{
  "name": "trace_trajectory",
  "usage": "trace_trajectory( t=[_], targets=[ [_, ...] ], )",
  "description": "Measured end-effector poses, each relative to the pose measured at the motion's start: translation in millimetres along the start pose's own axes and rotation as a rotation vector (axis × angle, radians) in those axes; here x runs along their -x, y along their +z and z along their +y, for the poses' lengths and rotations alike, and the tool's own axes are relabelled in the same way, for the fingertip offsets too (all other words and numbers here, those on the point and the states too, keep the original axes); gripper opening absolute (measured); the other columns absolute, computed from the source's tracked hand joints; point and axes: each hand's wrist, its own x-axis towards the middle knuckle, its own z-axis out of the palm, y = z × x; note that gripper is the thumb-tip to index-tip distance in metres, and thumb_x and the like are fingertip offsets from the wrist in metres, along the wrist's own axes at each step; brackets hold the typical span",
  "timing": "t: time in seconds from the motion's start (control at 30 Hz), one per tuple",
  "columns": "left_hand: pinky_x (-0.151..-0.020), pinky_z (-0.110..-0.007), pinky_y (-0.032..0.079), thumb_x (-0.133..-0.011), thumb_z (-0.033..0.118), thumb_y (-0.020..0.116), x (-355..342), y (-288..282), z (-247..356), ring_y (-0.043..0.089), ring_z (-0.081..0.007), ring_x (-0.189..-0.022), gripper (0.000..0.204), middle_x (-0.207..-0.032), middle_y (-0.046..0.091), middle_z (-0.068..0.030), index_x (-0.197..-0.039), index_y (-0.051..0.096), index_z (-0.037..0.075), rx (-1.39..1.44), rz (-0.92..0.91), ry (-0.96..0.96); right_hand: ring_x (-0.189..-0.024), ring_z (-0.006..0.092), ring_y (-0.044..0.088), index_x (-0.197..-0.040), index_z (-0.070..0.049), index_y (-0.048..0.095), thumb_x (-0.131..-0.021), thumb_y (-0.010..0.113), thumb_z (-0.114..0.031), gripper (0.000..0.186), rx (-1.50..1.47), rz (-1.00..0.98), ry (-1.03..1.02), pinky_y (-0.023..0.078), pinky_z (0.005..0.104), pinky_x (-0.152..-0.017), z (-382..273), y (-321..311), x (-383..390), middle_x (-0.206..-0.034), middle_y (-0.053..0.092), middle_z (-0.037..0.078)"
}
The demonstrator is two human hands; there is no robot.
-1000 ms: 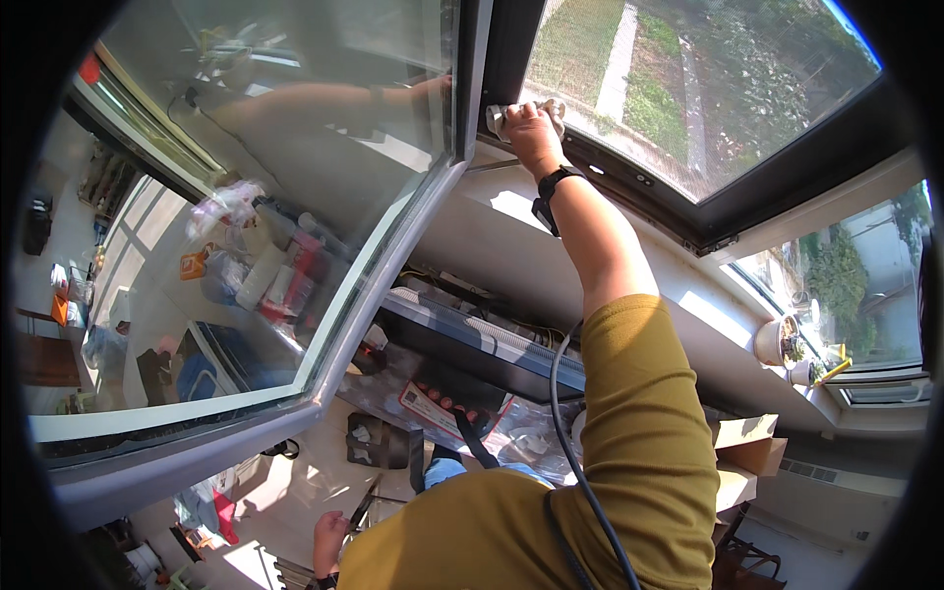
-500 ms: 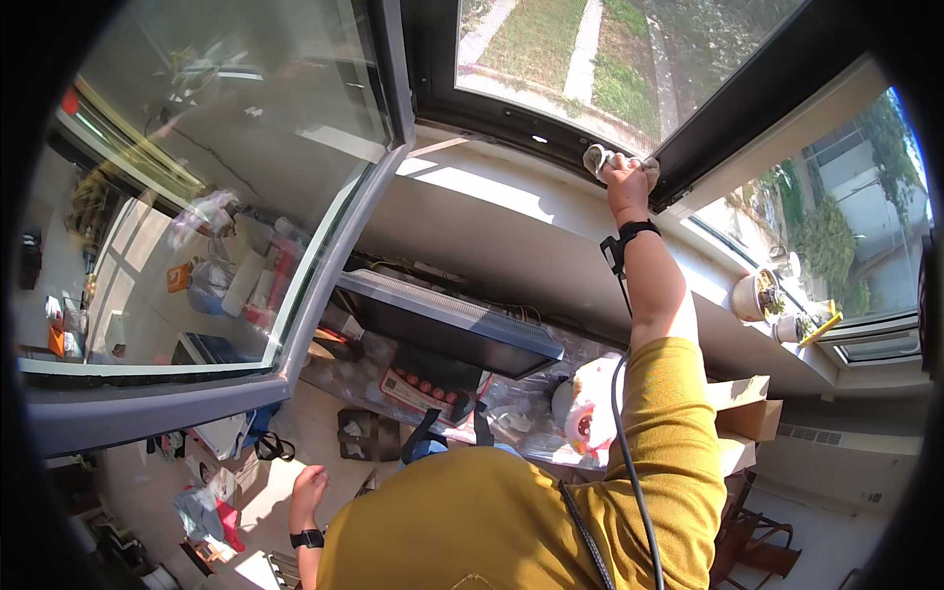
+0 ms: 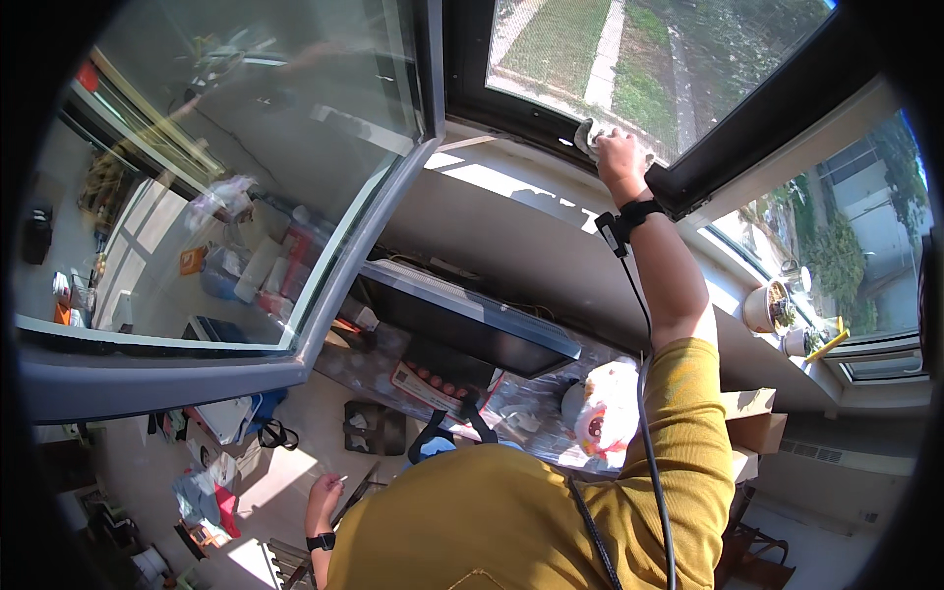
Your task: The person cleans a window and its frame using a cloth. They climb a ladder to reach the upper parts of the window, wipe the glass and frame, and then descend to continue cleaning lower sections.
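My right hand point(image 3: 621, 162) is closed round a crumpled pale cloth point(image 3: 587, 137). It presses the cloth against the lower part of the dark window frame point(image 3: 531, 116), near the corner beside the glass. Most of the cloth is hidden by my fingers. Low on the left, by my side, hangs my left hand point(image 3: 322, 497). Its fingers are curled together, and a small light spot shows at their tips; I cannot make out whether it is a held thing. Over on the left stands an open window sash point(image 3: 324, 329) with reflections in its glass.
Below the sill point(image 3: 492, 187) stands a monitor point(image 3: 472, 320) on a plastic-covered table point(image 3: 526, 403), beside a white plush-like bundle point(image 3: 605, 418). Potted plants point(image 3: 765, 308) line the right sill. Cardboard boxes point(image 3: 752, 428) lie under it. A cable point(image 3: 654, 472) runs along my right arm.
My right hand has shifted a little with the cloth, left along the frame relative to its corner. My left hand has risen slightly and turned. The whole view has swung a little.
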Motion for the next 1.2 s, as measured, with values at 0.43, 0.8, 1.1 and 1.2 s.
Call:
trace_trajectory(
  t=[0.43,0.8,1.1,1.2],
  targets=[
    [-0.069,-0.027,0.049,-0.085,0.008,0.056,36.0,-1.9,-16.4,0.059,-0.0157,-0.074,0.029,-0.082,0.061,-0.0091,-0.110,0.055,-0.007,0.100,0.073,-0.196,-0.096,0.0229,0.057,-0.089,-0.021,0.072,-0.078,0.058,-0.016,0.018,-0.063,0.064,-0.172,0.050,0.0368,-0.076,-214.1,33.6,-126.4,-0.101,0.059,0.005],
    [-0.073,-0.029,0.051,-0.087,0.004,0.053,2.4,-2.5,3.8,0.062,-0.0179,-0.077,0.027,-0.086,0.064,-0.0123,-0.112,0.055,-0.007,0.093,0.029,-0.095,-0.092,0.0263,0.056,-0.089,-0.020,0.071,-0.080,0.056,-0.019,0.017,-0.016,0.034,-0.139,0.050,0.0380,-0.073,-121.7,44.3,-67.6,-0.101,0.058,0.006],
    [-0.075,-0.031,0.050,-0.086,0.013,0.056,-27.9,7.5,24.1,0.065,-0.0197,-0.082,0.031,-0.091,0.066,-0.0138,-0.111,0.058,-0.005,-0.115,-0.025,-0.038,-0.095,0.0308,0.054,-0.084,-0.011,0.067,-0.076,0.057,-0.015,0.014,0.038,0.049,0.105,0.048,0.0398,-0.079,16.5,52.9,33.7,-0.098,0.056,0.011],
    [-0.076,-0.030,0.050,-0.086,0.013,0.056,-30.2,8.2,28.8,0.064,-0.0194,-0.083,0.032,-0.092,0.066,-0.0138,-0.113,0.057,-0.005,-0.123,-0.031,-0.025,-0.093,0.0377,0.058,-0.095,-0.006,0.063,-0.084,0.048,-0.015,0.021,-0.554,0.028,0.609,0.048,0.0437,-0.082,41.2,54.7,44.9,-0.101,0.059,0.015]
  ],
)
